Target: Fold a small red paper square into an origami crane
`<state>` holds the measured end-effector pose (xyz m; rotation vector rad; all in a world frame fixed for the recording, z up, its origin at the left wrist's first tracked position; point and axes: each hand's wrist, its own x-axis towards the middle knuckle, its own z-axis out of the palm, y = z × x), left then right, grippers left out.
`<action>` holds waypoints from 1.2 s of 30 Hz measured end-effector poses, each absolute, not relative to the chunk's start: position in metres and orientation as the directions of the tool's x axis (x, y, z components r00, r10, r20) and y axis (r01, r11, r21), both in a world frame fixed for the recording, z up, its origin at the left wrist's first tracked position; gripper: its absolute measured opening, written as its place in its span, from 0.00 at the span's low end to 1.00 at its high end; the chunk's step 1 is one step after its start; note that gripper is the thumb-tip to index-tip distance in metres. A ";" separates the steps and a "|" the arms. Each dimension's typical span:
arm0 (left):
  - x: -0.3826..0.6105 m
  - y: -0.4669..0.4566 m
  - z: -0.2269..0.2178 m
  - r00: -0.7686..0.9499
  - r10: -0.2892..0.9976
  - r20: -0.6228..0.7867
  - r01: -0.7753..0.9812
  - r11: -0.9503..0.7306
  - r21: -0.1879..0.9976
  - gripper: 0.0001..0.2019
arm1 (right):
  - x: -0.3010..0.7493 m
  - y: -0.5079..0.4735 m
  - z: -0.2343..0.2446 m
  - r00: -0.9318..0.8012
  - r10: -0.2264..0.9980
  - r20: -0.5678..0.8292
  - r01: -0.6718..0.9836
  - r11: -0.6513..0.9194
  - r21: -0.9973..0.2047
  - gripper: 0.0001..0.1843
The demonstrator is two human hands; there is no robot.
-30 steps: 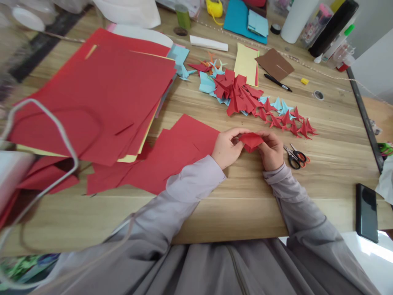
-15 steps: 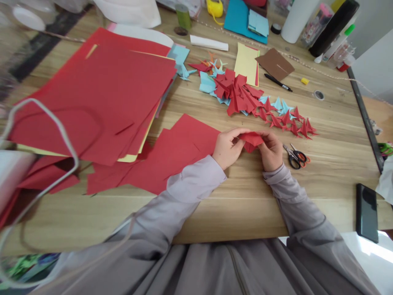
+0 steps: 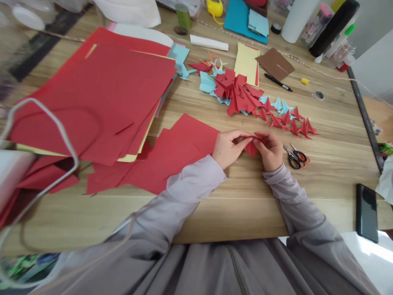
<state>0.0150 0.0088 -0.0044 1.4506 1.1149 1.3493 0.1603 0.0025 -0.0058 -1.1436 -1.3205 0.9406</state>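
Red folded paper (image 3: 252, 149) sits just left of the scissors (image 3: 296, 157), pinched between thumb and fingers of both the left hand (image 3: 229, 147) and the right hand (image 3: 270, 150). From where I stand, its lower part narrows to a downward point; fingers cover much of the top. Small, spiky red figures (image 3: 285, 119) lie beyond the scissors, flat red sheets (image 3: 184, 151) well left of them.

Folded red paper piece (image 3: 252, 150), held along its upper edge between both hands (image 3: 229, 148), the exposed portion tapering nearward to a point.
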 end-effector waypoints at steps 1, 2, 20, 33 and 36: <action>0.015 0.009 -0.005 0.027 0.968 0.250 0.071 -0.252 0.965 0.05 | 0.159 0.002 -0.005 0.066 0.971 0.228 0.109 0.221 -0.969 0.11; 0.015 0.009 -0.005 0.029 0.967 0.252 0.079 -0.254 0.964 0.06 | 0.159 0.002 -0.004 0.067 0.971 0.228 0.115 0.219 -0.969 0.11; 0.015 0.009 0.001 0.013 0.974 0.228 0.075 -0.228 0.971 0.09 | 0.159 0.000 0.000 -0.039 0.984 0.175 0.248 0.180 -0.952 0.11; 0.014 0.007 0.011 -0.017 0.996 0.085 -0.125 -0.087 0.988 0.11 | 0.161 0.001 -0.008 -0.132 0.985 0.111 0.273 0.144 -0.951 0.10; 0.013 0.007 0.012 -0.007 1.000 0.028 -0.184 -0.028 0.982 0.17 | 0.160 0.001 -0.007 -0.115 0.988 0.103 0.259 0.130 -0.957 0.11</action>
